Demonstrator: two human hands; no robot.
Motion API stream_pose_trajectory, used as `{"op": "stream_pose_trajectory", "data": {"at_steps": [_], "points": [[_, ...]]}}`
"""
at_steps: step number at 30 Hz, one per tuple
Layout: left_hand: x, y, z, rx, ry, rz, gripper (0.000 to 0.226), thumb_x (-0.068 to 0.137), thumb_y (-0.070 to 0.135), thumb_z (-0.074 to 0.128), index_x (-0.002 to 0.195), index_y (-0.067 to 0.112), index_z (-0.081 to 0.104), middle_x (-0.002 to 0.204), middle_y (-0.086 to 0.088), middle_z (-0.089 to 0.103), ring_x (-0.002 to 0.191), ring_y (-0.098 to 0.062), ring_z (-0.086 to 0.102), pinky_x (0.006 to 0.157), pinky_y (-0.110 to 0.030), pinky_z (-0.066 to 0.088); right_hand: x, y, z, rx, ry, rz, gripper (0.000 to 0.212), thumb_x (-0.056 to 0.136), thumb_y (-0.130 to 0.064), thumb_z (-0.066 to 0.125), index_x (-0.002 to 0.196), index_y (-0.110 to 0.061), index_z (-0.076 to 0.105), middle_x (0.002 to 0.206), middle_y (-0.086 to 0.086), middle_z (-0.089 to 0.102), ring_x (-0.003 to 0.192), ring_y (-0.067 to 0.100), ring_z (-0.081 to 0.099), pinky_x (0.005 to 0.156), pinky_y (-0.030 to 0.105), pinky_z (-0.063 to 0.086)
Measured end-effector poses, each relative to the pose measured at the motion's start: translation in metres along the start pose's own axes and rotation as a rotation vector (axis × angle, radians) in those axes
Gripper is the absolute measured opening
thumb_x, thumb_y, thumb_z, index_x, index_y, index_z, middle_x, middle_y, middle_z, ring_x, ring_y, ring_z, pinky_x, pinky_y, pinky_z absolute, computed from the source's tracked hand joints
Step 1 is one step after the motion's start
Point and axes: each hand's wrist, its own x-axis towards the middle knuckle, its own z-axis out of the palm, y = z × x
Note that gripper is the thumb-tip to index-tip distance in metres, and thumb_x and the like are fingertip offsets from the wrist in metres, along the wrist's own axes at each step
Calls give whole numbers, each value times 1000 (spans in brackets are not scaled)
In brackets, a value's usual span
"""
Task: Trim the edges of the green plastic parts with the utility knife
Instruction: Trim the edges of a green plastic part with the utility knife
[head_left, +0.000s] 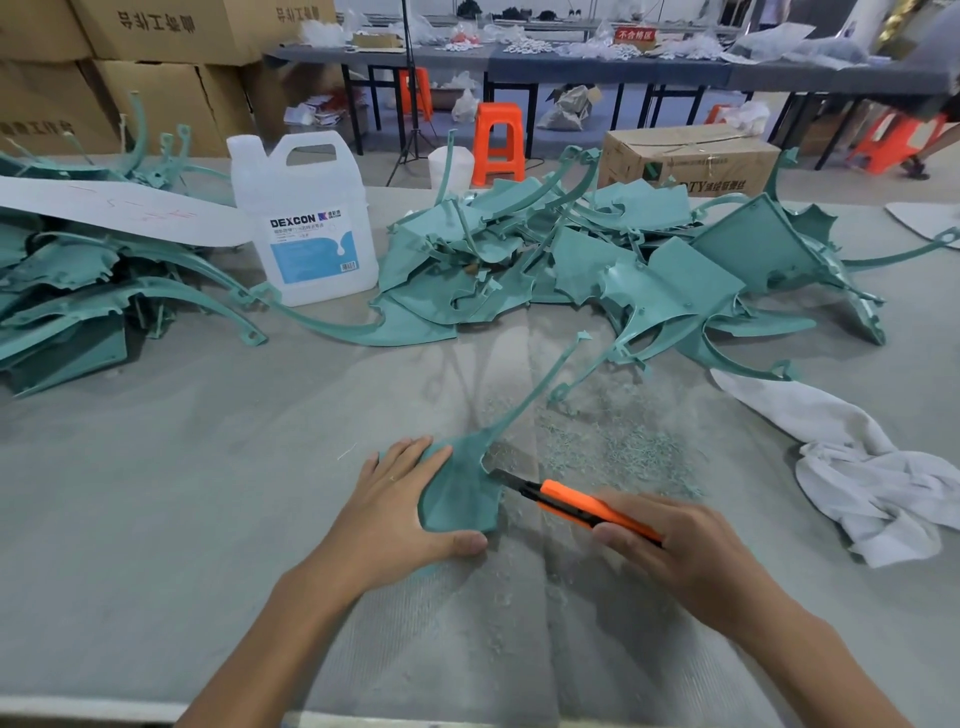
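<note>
Gripping the utility knife (576, 501), our right hand (685, 556) lays blade to the green plastic part (460, 493)'s right edge — left hand (395, 499) pressing flat.

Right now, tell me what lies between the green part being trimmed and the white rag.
Head view: the orange utility knife gripped in the right hand, and green shavings strewn over the table.

Grey worktop (156, 493) in front of us. Far left we log stacked cartons (156, 88). A row of dark tables (597, 66) runs across the back, strewn with white bags, and a red sign (635, 35) stands on it. Orange stools (498, 117) and a tripod (409, 78) stand on the pale floor (841, 182).
</note>
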Motion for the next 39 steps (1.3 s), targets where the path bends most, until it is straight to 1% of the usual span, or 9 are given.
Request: {"op": "stream_pose_trajectory", "data": {"at_steps": [4, 7, 9, 12, 17, 21, 25, 30, 39], "points": [[-1, 2, -2, -37, 31, -15, 130, 47, 103, 49, 155, 35, 22, 163, 13, 17, 150, -5, 10, 124, -35, 8, -3, 3, -1, -52, 23, 0, 36, 89, -68, 48, 117, -51, 61, 88, -20, 67, 77, 6, 63, 69, 33, 53], [-2, 3, -8, -9, -49, -22, 132, 49, 105, 44, 158, 36, 16, 167, 14, 7, 153, -5, -2, 126, -39, 6, -6, 2, 8, -105, 160, 10, 33, 91, -63, 50, 118, -48, 60, 86, -19, 64, 74, 6, 62, 63, 32, 53], [-5, 5, -15, 52, -78, -30, 130, 49, 106, 37, 159, 39, 14, 168, 11, 0, 152, -8, -10, 126, -40, 6, -10, -3, 15, -54, 239, 40, 29, 93, -62, 52, 119, -50, 56, 92, -24, 63, 77, -4, 60, 64, 17, 49], [-13, 15, -19, 223, 28, -66, 120, 49, 107, 23, 152, 46, 29, 159, 0, 15, 143, -22, 8, 117, -42, 22, -13, -8, 22, 7, 335, 121, 28, 92, -66, 54, 119, -57, 54, 94, -38, 60, 79, -18, 55, 66, 5, 43], [-16, 41, 1, 327, 94, -178, 105, 61, 103, 13, 146, 44, 34, 149, 3, 33, 132, -24, 27, 105, -43, 29, -11, -10, 34, 97, 442, 179, 33, 81, -68, 56, 109, -51, 61, 81, -30, 65, 75, -6, 61, 65, 12, 44], [-1, 30, 3, 305, 46, -98, 80, 81, 87, 28, 151, 49, 25, 166, 3, 14, 150, -21, 9, 116, -51, 15, -8, -10, 38, 114, 535, 129, 28, 86, -56, 65, 105, -37, 72, 95, -24, 67, 90, 12, 62, 79, 28, 47], [8, 7, -6, 123, -69, -103, 84, 65, 90, 28, 145, 67, 17, 168, 0, -11, 153, -23, -11, 120, -51, -1, -10, -8, 41, 45, 517, 61, 32, 88, -51, 63, 107, -28, 74, 96, -22, 65, 89, 14, 60, 78, 24, 43], [9, 5, -1, -62, 136, -106, 103, 52, 102, 43, 140, 49, 39, 166, 10, 14, 149, -10, 12, 118, -39, 9, -13, -12, 45, -29, 424, 24, 30, 85, -59, 61, 102, -36, 71, 84, -24, 62, 82, 4, 58, 69, 17, 40], [9, 4, 0, -202, 188, -151, 112, 43, 90, 66, 138, 41, 35, 161, 19, 24, 145, -4, 24, 116, -31, 12, -12, -13, 46, 36, 379, 38, 24, 87, -55, 69, 104, -39, 72, 86, -23, 68, 80, 5, 63, 74, 11, 43]]}}
